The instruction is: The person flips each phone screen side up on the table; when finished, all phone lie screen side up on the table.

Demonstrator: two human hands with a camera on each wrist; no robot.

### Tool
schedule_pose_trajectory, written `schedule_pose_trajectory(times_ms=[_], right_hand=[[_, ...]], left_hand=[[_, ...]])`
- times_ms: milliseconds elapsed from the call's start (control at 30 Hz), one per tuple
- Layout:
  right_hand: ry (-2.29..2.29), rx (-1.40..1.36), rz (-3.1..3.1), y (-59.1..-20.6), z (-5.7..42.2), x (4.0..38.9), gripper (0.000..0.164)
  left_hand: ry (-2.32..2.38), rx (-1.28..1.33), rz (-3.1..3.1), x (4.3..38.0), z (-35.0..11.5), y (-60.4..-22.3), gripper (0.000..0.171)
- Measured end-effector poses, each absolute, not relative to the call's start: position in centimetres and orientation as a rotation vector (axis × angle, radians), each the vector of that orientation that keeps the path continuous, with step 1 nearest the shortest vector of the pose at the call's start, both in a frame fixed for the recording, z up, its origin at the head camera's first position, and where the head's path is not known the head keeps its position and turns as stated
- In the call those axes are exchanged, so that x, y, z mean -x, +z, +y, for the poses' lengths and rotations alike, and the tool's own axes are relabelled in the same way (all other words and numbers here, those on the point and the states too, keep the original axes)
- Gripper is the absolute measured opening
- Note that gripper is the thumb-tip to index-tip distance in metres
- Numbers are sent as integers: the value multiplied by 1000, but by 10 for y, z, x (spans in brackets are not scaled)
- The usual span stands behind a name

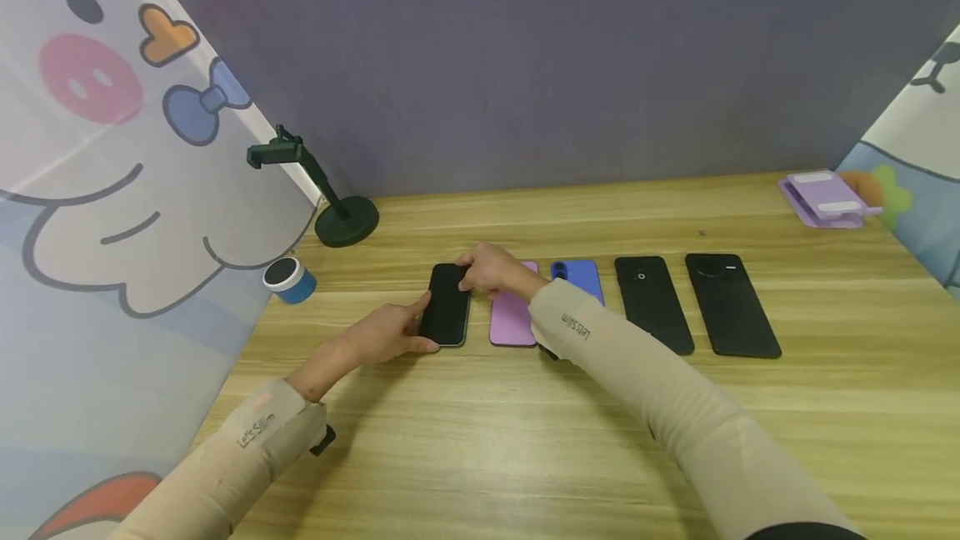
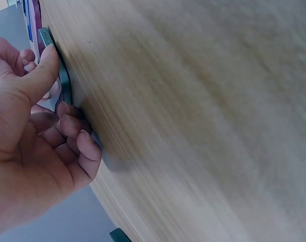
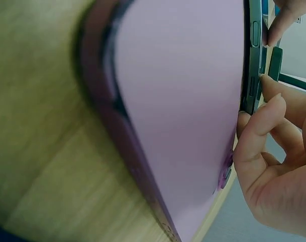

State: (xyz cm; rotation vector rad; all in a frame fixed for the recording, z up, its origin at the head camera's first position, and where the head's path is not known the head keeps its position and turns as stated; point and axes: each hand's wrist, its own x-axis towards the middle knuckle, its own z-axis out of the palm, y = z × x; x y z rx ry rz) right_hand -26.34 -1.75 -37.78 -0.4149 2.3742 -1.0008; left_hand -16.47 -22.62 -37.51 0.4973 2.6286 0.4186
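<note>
A dark-screened smartphone [image 1: 448, 305] lies face up on the wooden table, left of a row of other phones. My left hand [image 1: 386, 334] grips its near-left corner, thumb at the near edge and forefinger along the left side. At the far-right corner, my right hand [image 1: 491, 268] pinches the same phone between thumb and fingers. Its dark green side edge [image 2: 65, 83] shows beside the thumb in the left wrist view. The right wrist view shows side buttons on that edge [image 3: 254, 55]. A pink phone [image 1: 512, 322] lies under my right wrist, partly covered.
Right of the pink phone lie a blue phone [image 1: 581, 275], partly hidden by my right sleeve, and two black phones [image 1: 651, 300] [image 1: 733, 307]. A dark green stand [image 1: 347, 222] and a blue-white jar [image 1: 295, 284] stand at left. A purple folding holder [image 1: 825, 198] sits back right.
</note>
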Motion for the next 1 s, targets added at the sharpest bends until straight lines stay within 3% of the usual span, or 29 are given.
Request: schedule_pose_trajectory(times_ms=[600,767,1000], right_hand=[[-986,429,2422,-372,-15,258,59],[-1012,530,2431,-363,10,258,64],[-1041,597,2337,-356,60,260,69]], left_hand=[[343,-462,2592,170,-227,-370,100],[429,-446,2607,174,-229,-363,99],[602,-584,2716,175,-217,-355,84]])
